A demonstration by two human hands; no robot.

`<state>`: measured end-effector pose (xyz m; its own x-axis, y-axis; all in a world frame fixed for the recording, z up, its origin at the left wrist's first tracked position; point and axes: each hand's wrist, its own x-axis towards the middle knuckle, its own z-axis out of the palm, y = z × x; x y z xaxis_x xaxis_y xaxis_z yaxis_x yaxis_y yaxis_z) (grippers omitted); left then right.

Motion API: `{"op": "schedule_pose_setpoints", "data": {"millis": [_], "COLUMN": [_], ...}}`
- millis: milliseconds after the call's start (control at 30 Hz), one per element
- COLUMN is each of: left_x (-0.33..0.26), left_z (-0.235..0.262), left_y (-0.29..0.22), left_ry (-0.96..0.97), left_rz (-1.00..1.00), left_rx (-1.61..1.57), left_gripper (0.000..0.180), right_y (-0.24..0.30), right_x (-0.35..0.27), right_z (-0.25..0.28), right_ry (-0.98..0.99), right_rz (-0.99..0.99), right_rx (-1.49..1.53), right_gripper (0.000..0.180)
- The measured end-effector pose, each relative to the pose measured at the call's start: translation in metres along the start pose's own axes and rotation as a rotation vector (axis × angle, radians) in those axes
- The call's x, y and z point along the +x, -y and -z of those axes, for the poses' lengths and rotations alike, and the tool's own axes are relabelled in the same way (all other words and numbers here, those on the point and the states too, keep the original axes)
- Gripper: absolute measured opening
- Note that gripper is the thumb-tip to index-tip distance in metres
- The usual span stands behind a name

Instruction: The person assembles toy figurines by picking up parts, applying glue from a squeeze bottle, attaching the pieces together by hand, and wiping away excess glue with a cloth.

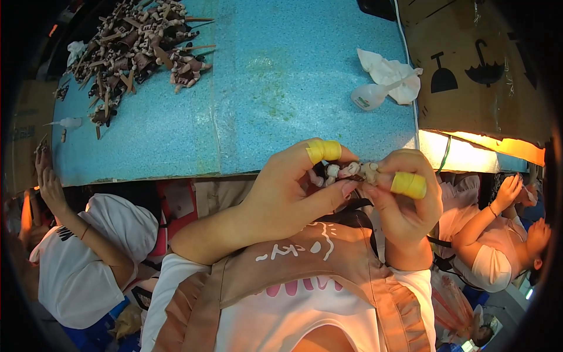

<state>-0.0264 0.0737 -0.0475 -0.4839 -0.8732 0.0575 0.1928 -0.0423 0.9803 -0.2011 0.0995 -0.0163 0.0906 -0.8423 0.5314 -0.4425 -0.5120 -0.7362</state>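
Yellow-taped fingers (323,151) pinch small figurine (352,172) | left hand (287,193), right hand (404,202) both gripping | we'd keep grip close, steady, over blue table (264,88)

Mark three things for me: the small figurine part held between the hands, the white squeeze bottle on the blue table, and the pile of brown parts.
small figurine part (353,171), head view, its pale middle.
white squeeze bottle (368,96), head view, its body.
pile of brown parts (138,41), head view, centre of the heap.

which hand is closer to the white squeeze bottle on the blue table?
Right. The right hand sits almost directly below the white squeeze bottle; the left hand is farther off, down and to its left. Both pinch a small figurine.
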Motion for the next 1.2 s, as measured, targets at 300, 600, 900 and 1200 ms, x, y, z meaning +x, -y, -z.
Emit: {"op": "schedule_pose_setpoints", "data": {"millis": [300, 600, 900, 1200], "left_x": [0.0, 0.009, 0.009, 0.017], "left_z": [0.011, 0.017, 0.011, 0.006], "left_y": [-0.012, -0.022, -0.02, -0.015], "left_ry": [0.111, 0.186, 0.14, 0.065], "left_rz": [0.045, -0.132, -0.258, -0.341], "left_rx": [0.127, 0.18, 0.307, 0.533], "left_gripper": [0.031, 0.032, 0.03, 0.027], "right_y": [-0.005, -0.001, -0.008, -0.009], "right_x": [0.008, -0.004, -0.003, 0.004], "right_z": [0.002, -0.001, -0.004, -0.005], "right_ry": [0.07, 0.009, 0.06, 0.147], "right_rz": [0.041, 0.316, -0.004, -0.106], "right_rx": [-0.109, -0.474, 0.07, -0.032], "right_gripper": [0.029, 0.027, 0.023, 0.019]}}
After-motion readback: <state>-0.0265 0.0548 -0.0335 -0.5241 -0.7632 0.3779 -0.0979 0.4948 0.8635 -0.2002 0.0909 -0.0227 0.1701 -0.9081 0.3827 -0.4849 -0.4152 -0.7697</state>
